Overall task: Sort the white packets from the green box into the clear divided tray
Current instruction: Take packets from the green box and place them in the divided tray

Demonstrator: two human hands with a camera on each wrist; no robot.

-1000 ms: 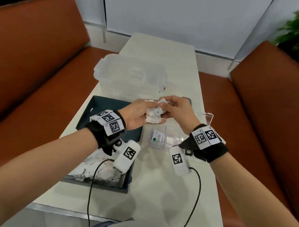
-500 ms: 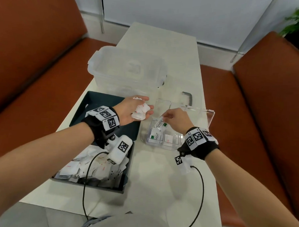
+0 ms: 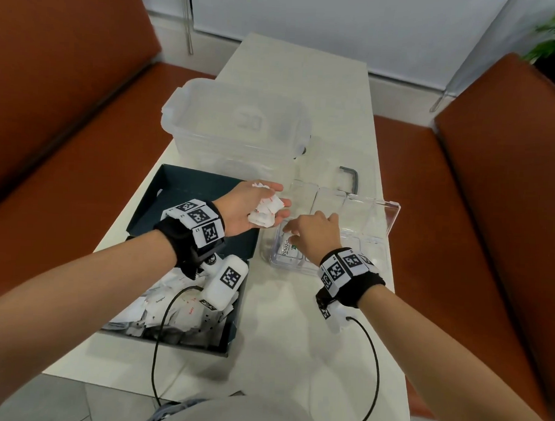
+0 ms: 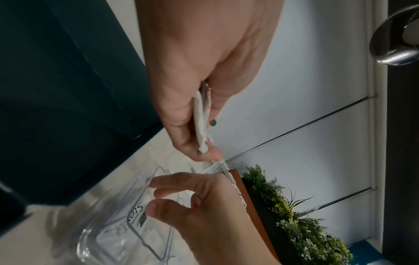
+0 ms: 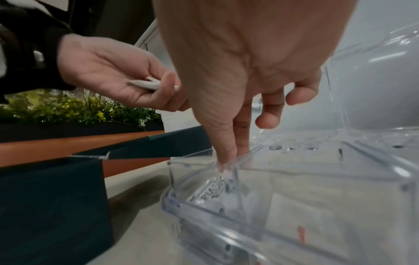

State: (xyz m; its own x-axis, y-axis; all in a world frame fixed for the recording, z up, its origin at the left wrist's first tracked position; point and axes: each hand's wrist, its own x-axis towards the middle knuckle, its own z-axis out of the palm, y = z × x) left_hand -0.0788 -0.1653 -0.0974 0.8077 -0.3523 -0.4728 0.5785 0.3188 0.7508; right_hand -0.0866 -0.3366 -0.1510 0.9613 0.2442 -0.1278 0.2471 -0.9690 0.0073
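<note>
Head view: looking forward and down over the surface. Wrist views: looking close along each hand, from opposite sides. All three sharing the clear divided tray.

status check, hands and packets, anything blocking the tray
Left hand holds a bunch of white packets above the green box. Right hand open, fingertips in the clear divided tray on the Stevia packet. Nothing blocking.

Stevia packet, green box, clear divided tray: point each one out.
Stevia packet [image 3: 286, 249]: head view, on its printed face.
Green box [image 3: 188, 187]: head view, on its bare inner floor.
Clear divided tray [image 3: 377, 233]: head view, on its right wall.
</note>
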